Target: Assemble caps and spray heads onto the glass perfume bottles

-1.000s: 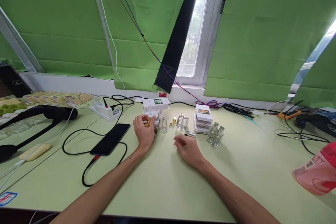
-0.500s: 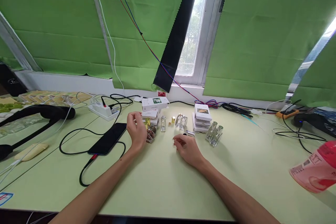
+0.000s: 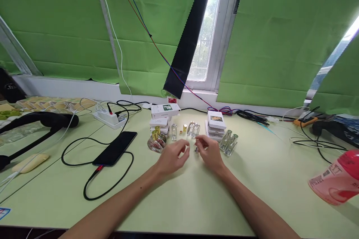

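My left hand (image 3: 174,157) hovers over the desk middle, its thumb and fingers curved and apart, with nothing visible between them. Facing it, my right hand (image 3: 209,153) has its fingers pinched on a small silvery piece (image 3: 196,150), mostly hidden by the fingers. Beyond the hands stand a clear glass bottle (image 3: 174,132), a gold cap (image 3: 184,127), a tiny gold ring-like part (image 3: 181,132) and a pair of clear bottles (image 3: 193,129). Left of my left hand are round perfume bottles (image 3: 156,143) with gold caps. Tall glass bottles with silvery tops (image 3: 229,143) stand right of my right hand.
White boxes are stacked at the back left (image 3: 165,110) and back right (image 3: 216,120). A phone (image 3: 114,149) with a plugged-in cable lies left. Further out are a power strip (image 3: 110,117), a black headset (image 3: 53,119), a pink container (image 3: 336,177) and bundled cables (image 3: 249,115).
My left hand has moved right and nearer, away from the gold-capped bottles, now fully in view. My right hand has shifted slightly right; the silvery piece lying behind it is now at its fingertips.
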Demonstrator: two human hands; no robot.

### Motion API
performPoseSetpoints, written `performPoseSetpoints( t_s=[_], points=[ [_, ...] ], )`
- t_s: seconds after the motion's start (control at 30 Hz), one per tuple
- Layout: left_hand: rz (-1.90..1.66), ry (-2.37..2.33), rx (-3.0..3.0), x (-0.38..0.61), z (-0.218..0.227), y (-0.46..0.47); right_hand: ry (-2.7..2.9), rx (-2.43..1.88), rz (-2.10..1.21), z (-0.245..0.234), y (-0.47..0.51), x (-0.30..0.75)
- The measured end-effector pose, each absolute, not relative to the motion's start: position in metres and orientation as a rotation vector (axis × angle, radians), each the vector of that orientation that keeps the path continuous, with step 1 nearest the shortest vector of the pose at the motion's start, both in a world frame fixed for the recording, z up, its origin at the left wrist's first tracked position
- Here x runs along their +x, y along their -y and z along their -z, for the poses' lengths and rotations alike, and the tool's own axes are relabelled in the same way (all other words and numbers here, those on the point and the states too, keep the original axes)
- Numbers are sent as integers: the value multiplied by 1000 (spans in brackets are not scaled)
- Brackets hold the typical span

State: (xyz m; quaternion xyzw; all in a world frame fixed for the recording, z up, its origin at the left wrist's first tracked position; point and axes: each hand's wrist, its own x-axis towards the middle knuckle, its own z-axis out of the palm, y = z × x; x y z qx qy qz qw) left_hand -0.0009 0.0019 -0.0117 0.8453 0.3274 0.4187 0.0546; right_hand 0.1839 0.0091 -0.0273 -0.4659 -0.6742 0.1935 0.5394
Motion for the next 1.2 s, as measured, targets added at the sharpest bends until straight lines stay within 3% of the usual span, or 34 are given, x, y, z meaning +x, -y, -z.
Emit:
performPoseSetpoints(
  t_s=[0.1,0.2,0.43,0.93,1.2],
  points=[
    [-866,-936,2610,5,22,3,1555,-1135,-428,25,-13,191],
    [-720,-910,2609,6,24,3,1532,-1192,-371,23,-16,197],
    [-722,-1013,2562,-2,17,-2,1562,-1338,-222,25,-20,205],
    [-758,-1091,2509,-3,21,-2,1779,-1310,-466,34,-18,193],
    [-578,-1191,2601,-3,21,-1,1692,-1442,-175,31,-23,207]
  ],
)
